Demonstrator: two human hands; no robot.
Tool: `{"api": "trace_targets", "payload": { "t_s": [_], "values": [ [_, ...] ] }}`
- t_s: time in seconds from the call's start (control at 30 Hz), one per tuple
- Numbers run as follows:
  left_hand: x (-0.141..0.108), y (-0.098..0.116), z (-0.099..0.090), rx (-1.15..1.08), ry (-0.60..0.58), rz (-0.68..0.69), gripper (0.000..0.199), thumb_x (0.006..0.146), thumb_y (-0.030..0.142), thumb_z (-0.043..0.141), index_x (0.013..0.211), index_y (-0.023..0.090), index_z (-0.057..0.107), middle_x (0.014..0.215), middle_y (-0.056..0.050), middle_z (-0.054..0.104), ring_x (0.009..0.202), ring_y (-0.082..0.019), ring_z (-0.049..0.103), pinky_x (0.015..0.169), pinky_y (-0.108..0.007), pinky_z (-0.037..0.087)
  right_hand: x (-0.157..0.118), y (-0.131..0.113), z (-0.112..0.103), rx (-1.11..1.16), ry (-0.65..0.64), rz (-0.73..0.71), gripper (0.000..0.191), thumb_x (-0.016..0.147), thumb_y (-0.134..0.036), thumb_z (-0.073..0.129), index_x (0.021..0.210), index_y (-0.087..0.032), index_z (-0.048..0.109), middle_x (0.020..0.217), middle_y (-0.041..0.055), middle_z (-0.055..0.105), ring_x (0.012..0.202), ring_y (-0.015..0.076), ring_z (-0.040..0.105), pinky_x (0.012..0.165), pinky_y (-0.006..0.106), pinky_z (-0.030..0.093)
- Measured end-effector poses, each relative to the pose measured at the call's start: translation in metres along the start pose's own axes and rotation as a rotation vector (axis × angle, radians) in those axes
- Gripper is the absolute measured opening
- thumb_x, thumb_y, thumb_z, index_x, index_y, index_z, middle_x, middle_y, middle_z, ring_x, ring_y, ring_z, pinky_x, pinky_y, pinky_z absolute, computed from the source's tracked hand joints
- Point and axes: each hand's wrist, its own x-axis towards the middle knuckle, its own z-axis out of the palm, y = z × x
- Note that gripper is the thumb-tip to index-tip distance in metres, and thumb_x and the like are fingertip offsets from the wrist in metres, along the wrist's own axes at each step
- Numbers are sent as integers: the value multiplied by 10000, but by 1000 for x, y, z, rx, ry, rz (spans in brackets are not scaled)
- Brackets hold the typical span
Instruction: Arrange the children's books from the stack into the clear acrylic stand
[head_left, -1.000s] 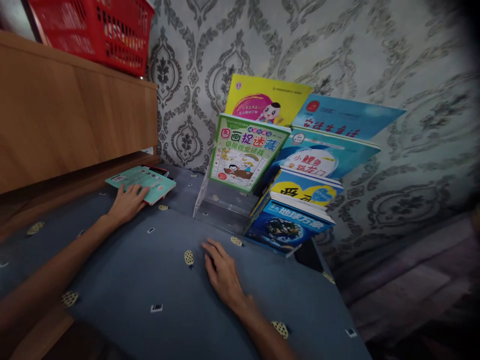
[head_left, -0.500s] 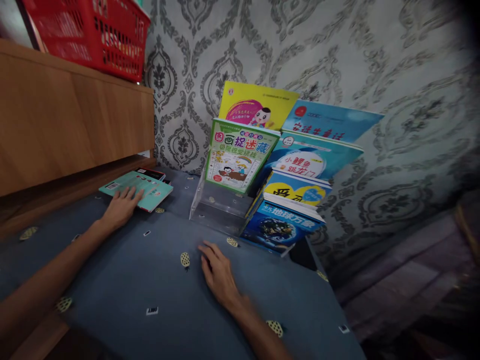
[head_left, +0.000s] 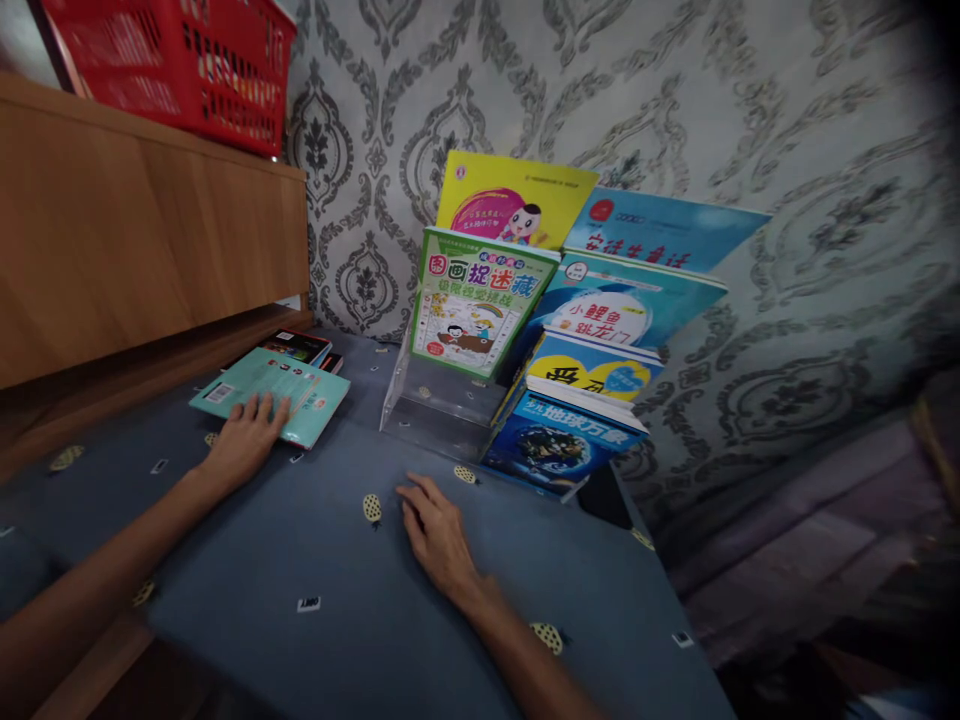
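Observation:
My left hand (head_left: pixel 251 432) lies with its fingers stretched over a teal book (head_left: pixel 289 385) at the left of the table. Behind that book, dark-covered books (head_left: pixel 296 346) show in part. On the blue-grey tablecloth, my right hand (head_left: pixel 435 530) rests with loosely extended fingers and nothing in them. Beyond it stands a clear tiered rack (head_left: pixel 435 420). Its left side carries a green picture book (head_left: pixel 480 310) in front of a yellow book (head_left: pixel 510 200). Stepped up on its right are an earth book (head_left: pixel 555 445), a blue-and-yellow book (head_left: pixel 592 375) and a turquoise book (head_left: pixel 630 300).
A wooden cabinet (head_left: pixel 150 230) borders the table on the left, with a red plastic basket (head_left: pixel 172 70) on top. Patterned wallpaper (head_left: pixel 360 200) rises behind the rack. A dark flat object (head_left: pixel 606 498) lies by the rack's right end, near the table edge.
The teal book has slid slightly toward me under my left hand, uncovering more of the dark books behind it. My right hand stays in about the same place.

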Motion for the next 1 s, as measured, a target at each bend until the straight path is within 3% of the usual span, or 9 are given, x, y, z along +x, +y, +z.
{"api": "trace_targets", "payload": {
  "t_s": [0.3,0.73,1.0],
  "values": [
    [-29,14,-22,57,-144,68,586,919,15,272,1426,99,553,1372,-258,601,1255,-367,590,990,-489,485,1,-3,-2,5,-24,15,310,977,-146,444,1147,-206,697,1312,137,656,1084,247,709,898,406,593],
    [-43,26,-58,-19,-356,84,673,809,-48,357,1440,114,528,1303,-208,650,1162,-326,653,934,-440,526,0,-1,0,-5,-29,-1,316,984,-163,440,1153,-214,702,1311,145,654,1058,253,716,881,417,597],
    [-50,23,-53,-130,-346,144,621,776,5,418,1363,119,586,1153,-199,700,1013,-341,697,831,-446,539,-1,-2,0,-12,-40,-25,319,983,-165,452,1191,-219,687,1324,130,647,1108,234,692,913,399,587]
  ]
}}
